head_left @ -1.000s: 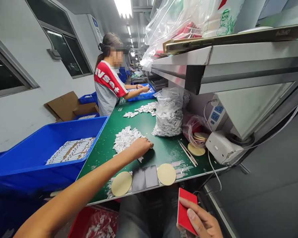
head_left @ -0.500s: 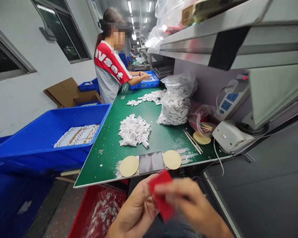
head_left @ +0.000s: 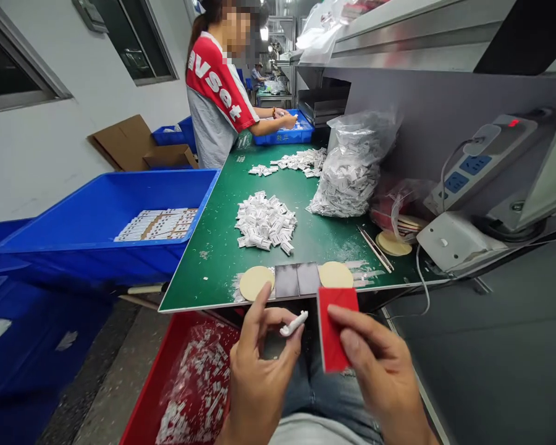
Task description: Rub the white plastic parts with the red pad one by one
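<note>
Your left hand (head_left: 259, 377) sits low in the view, at about 6 o'clock, over your lap. Its thumb and fingertips are pinched on a small white part (head_left: 293, 324), which sticks out toward 2 o'clock; the index finger stands straight up, clear of it. Your right hand (head_left: 382, 377) is at 5 o'clock, closed on a red pad (head_left: 334, 330), thumb across its lower face and fingers behind. The pad stands nearly upright, just beside the part but not touching it, as far as the angle lets you judge.

Straight ahead at 12 o'clock is the green bench (head_left: 222, 247). On its near edge lie two tan discs (head_left: 256, 281) with grey patches (head_left: 298, 279) between them. Beyond those is a heap (head_left: 265, 222) of white parts, and at 1 o'clock a clear bag (head_left: 352, 173) full of the same. More discs (head_left: 391, 243) lie at 2 o'clock, near a white box (head_left: 449, 241) and a power strip (head_left: 482, 161).

At 9 o'clock a blue bin (head_left: 97, 210) holds rows of parts. At 7 o'clock, below the bench, a red bin (head_left: 157, 395) holds loose ones. At 11 o'clock a co-worker (head_left: 217, 93) stands at the far end of the bench, a hand at a blue tray (head_left: 282, 131).
</note>
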`<state>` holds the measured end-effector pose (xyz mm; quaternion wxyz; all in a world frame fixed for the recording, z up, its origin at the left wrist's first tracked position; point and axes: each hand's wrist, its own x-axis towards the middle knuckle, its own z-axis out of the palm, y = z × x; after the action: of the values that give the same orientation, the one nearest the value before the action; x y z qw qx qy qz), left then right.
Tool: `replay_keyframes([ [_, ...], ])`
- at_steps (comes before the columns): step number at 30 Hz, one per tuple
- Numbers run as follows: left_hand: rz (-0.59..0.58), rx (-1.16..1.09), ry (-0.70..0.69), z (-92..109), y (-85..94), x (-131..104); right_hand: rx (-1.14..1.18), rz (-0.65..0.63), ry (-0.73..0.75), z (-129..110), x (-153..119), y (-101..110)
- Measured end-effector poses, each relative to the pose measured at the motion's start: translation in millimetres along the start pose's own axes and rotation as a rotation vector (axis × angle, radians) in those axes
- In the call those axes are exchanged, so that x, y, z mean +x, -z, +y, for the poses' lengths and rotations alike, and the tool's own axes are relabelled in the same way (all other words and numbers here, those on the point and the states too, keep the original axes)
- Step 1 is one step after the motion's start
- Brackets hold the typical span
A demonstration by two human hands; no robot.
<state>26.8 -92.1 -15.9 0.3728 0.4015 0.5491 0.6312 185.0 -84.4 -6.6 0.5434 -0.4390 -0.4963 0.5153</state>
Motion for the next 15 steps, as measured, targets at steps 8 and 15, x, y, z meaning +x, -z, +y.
replay_keyframes([
  [8,0.224,0.042,-0.104,-1.3,-3.2,-5.6,-0.108,-0.004,-0.013,-7.9,24.6,-10.1],
  [15,0.204,0.035,-0.131,-16.4,4.4,5.1,-0.075,-0.117,-0.098,-1.1,48.7,-19.9],
])
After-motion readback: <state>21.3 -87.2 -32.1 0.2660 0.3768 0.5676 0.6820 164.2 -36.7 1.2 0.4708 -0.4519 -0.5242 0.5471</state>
